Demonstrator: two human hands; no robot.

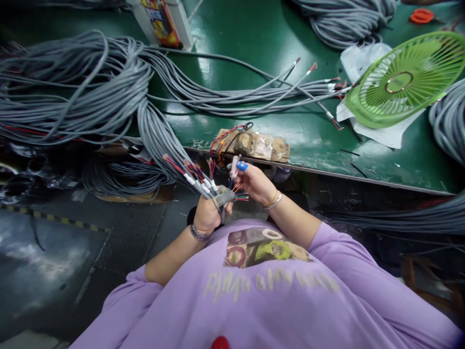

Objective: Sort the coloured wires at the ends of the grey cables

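Note:
My left hand (208,213), with a watch at the wrist, is closed around several grey cables (207,186). Their ends show white bands and fanned-out thin wires in red, blue and other colours. A grey wrap covers the left thumb. Just to the right, my right hand (258,184) pinches at the thin coloured wires (238,189) of one cable end pointing toward it. White and blue wrappings cover two of its fingertips. Exactly which wires sit between those fingers is too small to tell.
A big grey cable coil (72,87) lies on the green table (225,72), its ends stretching right. A taped wooden block (261,145) sits at the table edge. Further right are a green fan (403,80) and orange-handled scissors (421,16). A white container (183,24) stands at the back.

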